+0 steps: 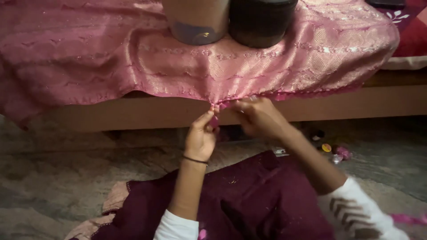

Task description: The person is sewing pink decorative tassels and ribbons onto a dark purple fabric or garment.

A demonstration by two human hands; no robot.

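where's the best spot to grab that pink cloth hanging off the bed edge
Probably at the hanging hem of the pink cloth, coming from below and in front. The edge droops free past the wooden bed frame, where the left hand and right hand already pinch it; two heavy containers pin the top.

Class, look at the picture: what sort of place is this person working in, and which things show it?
Probably a room at home: pink fabric draped over a low wooden bed frame, a stone floor, both hands working at the fabric's edge.
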